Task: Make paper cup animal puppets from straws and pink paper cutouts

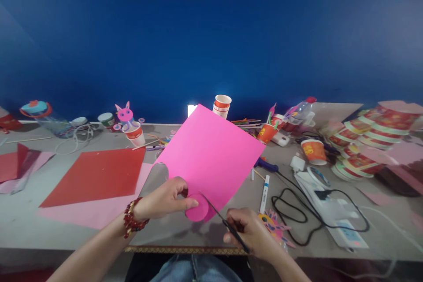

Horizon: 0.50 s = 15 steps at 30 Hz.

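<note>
A large pink sheet (211,154) is held up over the table, with a rounded notch cut in its left edge. My left hand (172,196) pinches the sheet's lower left part, its thumb on a pink round piece (195,212) at the bottom. My right hand (243,229) is closed around black-handled scissors (234,231). Their blades reach up and left to the paper beside the round piece. Whether the round piece is still joined to the sheet cannot be made out.
Red paper (99,176) lies over light pink paper at the left. A decorated cup (134,133) and stacked cups (222,105) stand behind. On the right are a marker (264,194), a black cable, a power strip (330,211) and stacked paper bowls (360,158).
</note>
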Motion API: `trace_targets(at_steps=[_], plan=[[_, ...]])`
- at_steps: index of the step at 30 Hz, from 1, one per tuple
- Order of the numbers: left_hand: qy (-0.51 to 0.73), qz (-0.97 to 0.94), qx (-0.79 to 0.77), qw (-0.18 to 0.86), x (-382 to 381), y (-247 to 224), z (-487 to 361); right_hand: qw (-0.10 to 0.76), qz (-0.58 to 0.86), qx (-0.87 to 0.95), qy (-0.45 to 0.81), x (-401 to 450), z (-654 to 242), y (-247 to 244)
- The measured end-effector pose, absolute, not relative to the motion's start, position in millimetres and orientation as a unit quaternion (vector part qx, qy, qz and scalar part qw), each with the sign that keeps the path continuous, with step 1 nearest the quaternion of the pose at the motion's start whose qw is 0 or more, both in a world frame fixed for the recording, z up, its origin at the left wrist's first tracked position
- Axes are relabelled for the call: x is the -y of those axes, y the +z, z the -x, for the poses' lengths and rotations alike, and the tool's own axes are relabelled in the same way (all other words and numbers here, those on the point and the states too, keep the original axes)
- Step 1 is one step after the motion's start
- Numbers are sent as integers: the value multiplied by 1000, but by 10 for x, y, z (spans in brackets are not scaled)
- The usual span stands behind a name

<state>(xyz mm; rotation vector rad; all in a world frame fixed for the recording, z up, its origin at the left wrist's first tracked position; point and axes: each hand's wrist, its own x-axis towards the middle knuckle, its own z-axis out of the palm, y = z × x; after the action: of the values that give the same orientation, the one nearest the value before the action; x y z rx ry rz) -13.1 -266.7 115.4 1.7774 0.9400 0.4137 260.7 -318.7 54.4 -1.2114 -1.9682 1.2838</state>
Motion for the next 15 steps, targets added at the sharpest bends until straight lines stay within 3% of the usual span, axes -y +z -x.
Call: trace_targets(at_steps=[4, 9, 15], plan=[[258, -721, -412, 493, 2720, 1091, 119, 242, 459, 708, 479, 3216, -2597, 569], [360, -618, -409, 567, 2820, 1035, 30, 231, 492, 675, 498, 3261, -2538, 557], [358, -619, -408, 567, 2881, 1036, -11, 255, 451, 588, 621, 3309, -2414, 532]])
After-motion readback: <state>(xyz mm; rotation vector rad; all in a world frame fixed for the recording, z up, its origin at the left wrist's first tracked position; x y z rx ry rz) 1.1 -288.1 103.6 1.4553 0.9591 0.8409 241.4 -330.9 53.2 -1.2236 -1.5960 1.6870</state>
